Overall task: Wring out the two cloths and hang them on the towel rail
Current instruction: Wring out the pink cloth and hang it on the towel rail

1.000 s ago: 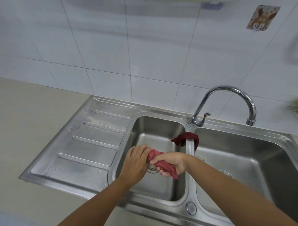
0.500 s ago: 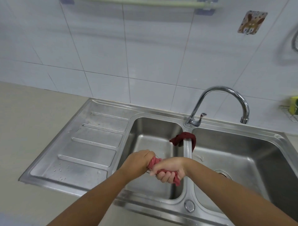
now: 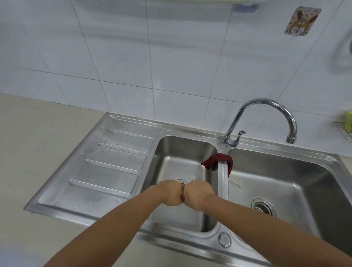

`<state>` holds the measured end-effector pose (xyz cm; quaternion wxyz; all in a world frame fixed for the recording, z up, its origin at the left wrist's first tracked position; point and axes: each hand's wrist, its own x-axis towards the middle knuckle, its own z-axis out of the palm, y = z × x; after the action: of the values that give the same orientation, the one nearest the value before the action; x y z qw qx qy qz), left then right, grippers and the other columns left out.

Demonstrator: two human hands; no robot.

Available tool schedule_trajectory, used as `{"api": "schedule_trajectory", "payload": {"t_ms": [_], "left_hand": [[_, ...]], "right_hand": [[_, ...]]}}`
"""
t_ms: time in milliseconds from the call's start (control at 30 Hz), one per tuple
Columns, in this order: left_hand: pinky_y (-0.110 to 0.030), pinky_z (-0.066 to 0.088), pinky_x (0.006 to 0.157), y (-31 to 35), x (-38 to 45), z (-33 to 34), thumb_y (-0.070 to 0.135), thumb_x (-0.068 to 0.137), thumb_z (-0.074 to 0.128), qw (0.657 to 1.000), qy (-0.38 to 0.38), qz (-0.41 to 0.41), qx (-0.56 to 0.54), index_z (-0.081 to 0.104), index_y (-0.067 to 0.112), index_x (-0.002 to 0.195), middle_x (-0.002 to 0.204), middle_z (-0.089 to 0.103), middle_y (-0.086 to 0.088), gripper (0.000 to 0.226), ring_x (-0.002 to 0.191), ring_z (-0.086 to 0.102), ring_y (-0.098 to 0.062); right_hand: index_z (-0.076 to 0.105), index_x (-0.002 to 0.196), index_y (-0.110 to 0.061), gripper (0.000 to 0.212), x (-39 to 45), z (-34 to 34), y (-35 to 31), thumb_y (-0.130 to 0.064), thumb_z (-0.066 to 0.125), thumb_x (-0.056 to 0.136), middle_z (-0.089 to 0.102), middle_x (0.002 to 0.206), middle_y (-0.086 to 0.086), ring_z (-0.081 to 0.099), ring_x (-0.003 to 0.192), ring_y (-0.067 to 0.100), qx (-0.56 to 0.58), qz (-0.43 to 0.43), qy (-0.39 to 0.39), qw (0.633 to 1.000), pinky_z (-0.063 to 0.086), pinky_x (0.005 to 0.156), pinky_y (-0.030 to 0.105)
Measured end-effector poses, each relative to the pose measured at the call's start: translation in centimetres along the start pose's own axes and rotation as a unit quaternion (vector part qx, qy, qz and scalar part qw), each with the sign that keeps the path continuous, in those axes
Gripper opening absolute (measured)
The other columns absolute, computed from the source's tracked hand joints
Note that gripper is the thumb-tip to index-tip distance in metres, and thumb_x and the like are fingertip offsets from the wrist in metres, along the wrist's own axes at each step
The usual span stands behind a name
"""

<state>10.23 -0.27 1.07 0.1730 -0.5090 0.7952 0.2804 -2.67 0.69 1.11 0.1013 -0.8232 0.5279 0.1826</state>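
Observation:
My left hand [image 3: 170,193] and my right hand [image 3: 199,195] are fists pressed together over the left sink basin [image 3: 171,152]. Both grip one pink-red cloth [image 3: 182,197]; only a thin strip of it shows between the fists. A second, dark red cloth [image 3: 219,160] hangs over the divider between the two basins, just below the tap base. The towel rail [image 3: 245,2] runs along the top edge of the tiled wall, with its bracket showing.
A chrome swan-neck tap [image 3: 264,106] arches over the right basin [image 3: 285,181]. A ribbed drainboard [image 3: 106,171] lies to the left, a beige counter [image 3: 38,143] beyond it. A sticker hook [image 3: 302,21] is on the wall; a wire rack with a yellow-green item [image 3: 347,125] sits far right.
My hands have closed tight together and turned, so the cloth that hung out below my right hand is now almost hidden. The view has tilted down slightly.

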Motion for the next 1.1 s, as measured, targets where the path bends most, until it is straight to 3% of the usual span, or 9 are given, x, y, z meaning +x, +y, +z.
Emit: {"api": "schedule_trajectory", "payload": {"t_ms": [67, 167, 300, 367, 467, 600, 800, 933, 1100], "left_hand": [[-0.03, 0.043, 0.069, -0.2, 0.0, 0.1, 0.017, 0.085, 0.054, 0.999, -0.032, 0.002, -0.012, 0.064, 0.008, 0.089, 0.095, 0.066, -0.012, 0.014, 0.09, 0.061, -0.033], [-0.031, 0.045, 0.069, -0.9, 0.0, 0.6, 0.016, 0.083, 0.055, 1.0, -0.014, -0.008, -0.009, 0.065, 0.004, 0.092, 0.1, 0.067, -0.016, 0.018, 0.092, 0.063, -0.033], [-0.034, 0.053, 0.072, -1.7, -0.1, 1.1, 0.019, 0.087, 0.051, 0.989, 0.124, -0.022, 0.073, 0.06, 0.01, 0.1, 0.095, 0.066, -0.01, 0.018, 0.084, 0.064, -0.028], [-0.036, 0.054, 0.073, -2.0, -0.1, 1.5, 0.018, 0.091, 0.049, 0.976, 0.203, -0.013, 0.081, 0.056, 0.011, 0.103, 0.097, 0.062, -0.008, 0.015, 0.083, 0.06, -0.024], [-0.036, 0.054, 0.073, -2.0, 0.0, 2.3, 0.014, 0.091, 0.051, 0.961, 0.274, -0.013, 0.037, 0.052, 0.015, 0.107, 0.099, 0.057, -0.004, 0.015, 0.083, 0.055, -0.02], [-0.036, 0.053, 0.067, -1.4, 0.0, 2.8, 0.008, 0.089, 0.049, 0.967, 0.249, -0.042, 0.025, 0.05, 0.011, 0.102, 0.094, 0.063, -0.007, 0.014, 0.078, 0.062, -0.025], [-0.029, 0.041, 0.06, -0.8, -0.1, 2.5, 0.021, 0.086, 0.045, 0.975, 0.2, -0.051, 0.086, 0.063, 0.009, 0.088, 0.087, 0.069, -0.01, 0.021, 0.078, 0.065, -0.031], [-0.029, 0.044, 0.062, -0.4, 0.2, 2.9, 0.03, 0.086, 0.044, 0.981, 0.175, -0.057, 0.055, 0.065, 0.011, 0.081, 0.086, 0.069, -0.01, 0.029, 0.077, 0.065, -0.03], [-0.031, 0.043, 0.063, -0.5, 0.4, 2.8, 0.024, 0.088, 0.044, 0.975, 0.196, -0.047, 0.098, 0.063, 0.009, 0.091, 0.09, 0.069, -0.01, 0.024, 0.079, 0.065, -0.031]], "right_hand": [[0.067, 0.091, -0.012, 0.025, 0.3, 1.0, -0.3, -0.015, 0.043, 0.088, 0.069, 0.089, 0.008, 0.067, 0.078, 0.03, -0.023, -0.005, 0.006, 1.0, 0.055, 0.065, 0.036], [0.066, 0.093, -0.014, 0.023, 0.7, 1.6, -0.4, -0.018, 0.044, 0.089, 0.07, 0.093, 0.008, 0.067, 0.082, 0.03, 0.0, -0.006, 0.018, 1.0, 0.049, 0.061, 0.033], [0.061, 0.096, -0.024, 0.02, 1.1, 1.0, 0.3, -0.034, 0.064, 0.079, 0.065, 0.089, -0.003, 0.062, 0.081, 0.021, 0.205, 0.048, -0.038, 0.977, 0.04, 0.057, 0.026], [0.055, 0.091, -0.03, 0.032, 1.3, 0.5, 1.1, -0.042, 0.075, 0.069, 0.06, 0.084, -0.008, 0.06, 0.08, 0.017, 0.286, 0.054, -0.078, 0.953, 0.043, 0.061, 0.027], [0.055, 0.077, -0.036, 0.025, 1.3, 0.2, 2.1, -0.042, 0.077, 0.067, 0.061, 0.078, -0.009, 0.062, 0.076, 0.015, 0.335, 0.056, -0.104, 0.935, 0.052, 0.067, 0.029], [0.062, 0.076, -0.023, 0.02, 1.0, 0.8, 1.9, -0.041, 0.071, 0.072, 0.061, 0.072, -0.005, 0.064, 0.074, 0.019, 0.264, 0.085, -0.055, 0.959, 0.05, 0.064, 0.028], [0.042, 0.055, -0.021, 0.04, -0.3, 1.8, 1.7, -0.04, 0.036, 0.09, 0.056, 0.066, 0.0, 0.054, 0.059, 0.022, 0.135, 0.044, 0.046, 0.989, 0.041, 0.055, 0.026], [0.05, 0.067, -0.017, 0.029, -0.4, 1.9, 1.9, -0.026, 0.037, 0.092, 0.055, 0.069, 0.002, 0.054, 0.062, 0.025, 0.059, 0.012, 0.059, 0.996, 0.04, 0.057, 0.029], [0.056, 0.077, -0.015, 0.022, -0.5, 2.2, 2.3, -0.031, 0.047, 0.089, 0.064, 0.078, 0.005, 0.06, 0.068, 0.025, 0.081, 0.012, 0.073, 0.994, 0.043, 0.059, 0.03]]}}
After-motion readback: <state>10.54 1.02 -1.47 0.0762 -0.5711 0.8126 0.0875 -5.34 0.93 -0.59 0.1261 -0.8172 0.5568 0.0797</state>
